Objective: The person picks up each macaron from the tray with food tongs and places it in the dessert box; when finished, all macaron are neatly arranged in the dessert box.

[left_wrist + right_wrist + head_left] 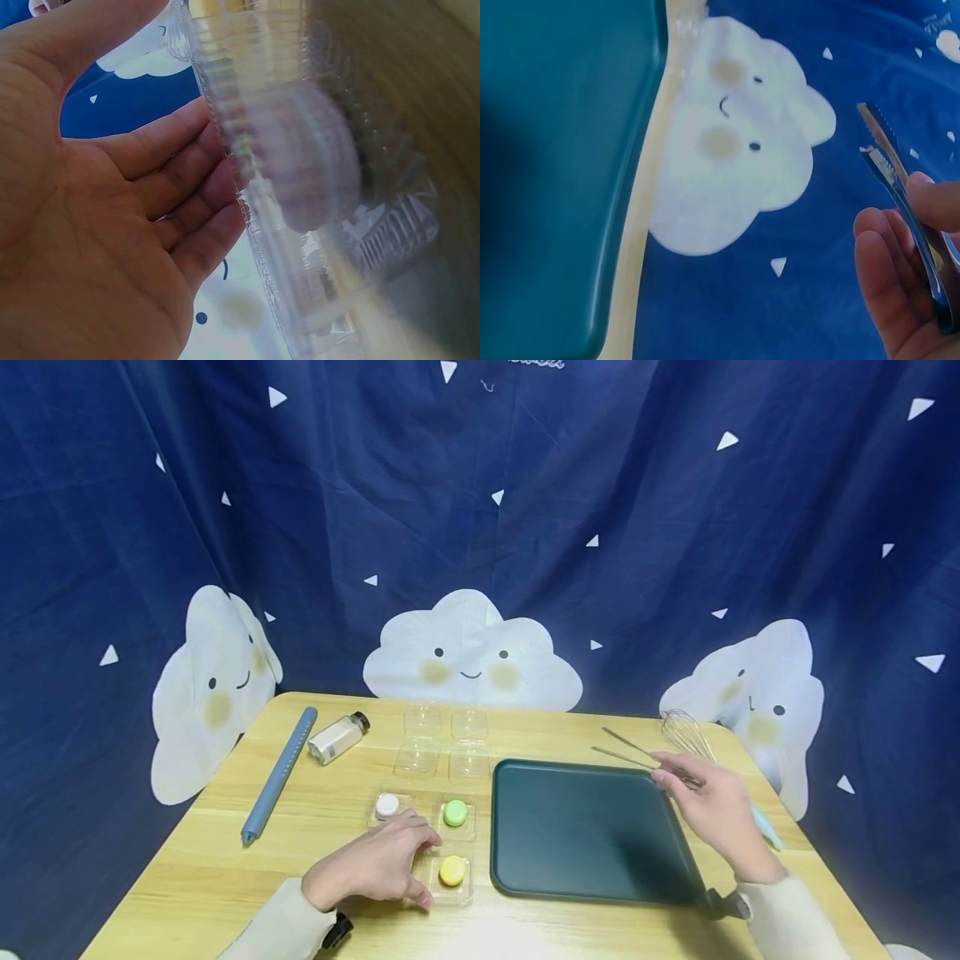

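Observation:
My left hand point(375, 860) is at the left side of a clear plastic macaron box point(468, 835), thumb and fingers spread along it. White point(387, 806), green point(455, 813) and yellow point(452, 871) macarons sit in its compartments; the hand covers the near left one. In the left wrist view, a blurred pinkish macaron point(307, 157) shows through the plastic, and the fingers point(172, 172) reach the box's edge, nearly straight. Metal tongs point(626, 747) are held in my right hand point(708, 802), above the right side of a dark green tray point(585, 831). Their tips stand apart with nothing between them.
The box's clear lid point(442, 752) lies open behind it. At the left are a blue-grey rod with markings point(279, 777) and a black-capped bottle point(337, 739) of white contents. A whisk point(686, 732) lies beyond the right hand. A dark blue curtain point(480, 527) hangs behind the table.

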`<state>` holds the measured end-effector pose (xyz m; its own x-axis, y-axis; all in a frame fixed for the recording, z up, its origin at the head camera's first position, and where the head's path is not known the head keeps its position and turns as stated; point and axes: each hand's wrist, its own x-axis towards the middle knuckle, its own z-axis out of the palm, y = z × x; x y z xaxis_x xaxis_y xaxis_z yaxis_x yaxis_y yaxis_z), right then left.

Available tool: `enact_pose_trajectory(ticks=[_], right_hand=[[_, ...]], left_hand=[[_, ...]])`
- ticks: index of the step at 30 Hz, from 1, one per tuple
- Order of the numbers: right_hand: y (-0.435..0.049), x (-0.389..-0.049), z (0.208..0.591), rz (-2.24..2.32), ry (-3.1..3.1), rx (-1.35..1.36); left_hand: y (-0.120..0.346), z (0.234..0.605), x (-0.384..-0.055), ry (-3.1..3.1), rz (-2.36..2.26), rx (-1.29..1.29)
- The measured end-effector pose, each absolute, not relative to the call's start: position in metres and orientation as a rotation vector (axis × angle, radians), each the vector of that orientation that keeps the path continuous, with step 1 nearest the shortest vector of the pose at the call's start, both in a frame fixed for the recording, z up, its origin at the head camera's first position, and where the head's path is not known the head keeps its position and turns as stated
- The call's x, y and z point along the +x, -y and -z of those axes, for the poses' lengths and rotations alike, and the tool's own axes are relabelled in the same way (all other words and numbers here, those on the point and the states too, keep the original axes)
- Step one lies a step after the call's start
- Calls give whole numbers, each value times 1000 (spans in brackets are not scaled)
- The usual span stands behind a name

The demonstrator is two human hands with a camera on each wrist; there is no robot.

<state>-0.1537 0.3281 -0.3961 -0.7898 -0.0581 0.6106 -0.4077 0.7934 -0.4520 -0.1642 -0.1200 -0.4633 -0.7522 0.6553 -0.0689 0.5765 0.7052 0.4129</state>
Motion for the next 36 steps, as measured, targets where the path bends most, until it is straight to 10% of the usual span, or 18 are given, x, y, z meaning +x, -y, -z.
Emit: enact_pose_trajectory(ticks=[36], right_hand=[[-397,-137,453,-925,2576,-388]], left_hand=[[119,461,-163,-2714,-540,1002]])
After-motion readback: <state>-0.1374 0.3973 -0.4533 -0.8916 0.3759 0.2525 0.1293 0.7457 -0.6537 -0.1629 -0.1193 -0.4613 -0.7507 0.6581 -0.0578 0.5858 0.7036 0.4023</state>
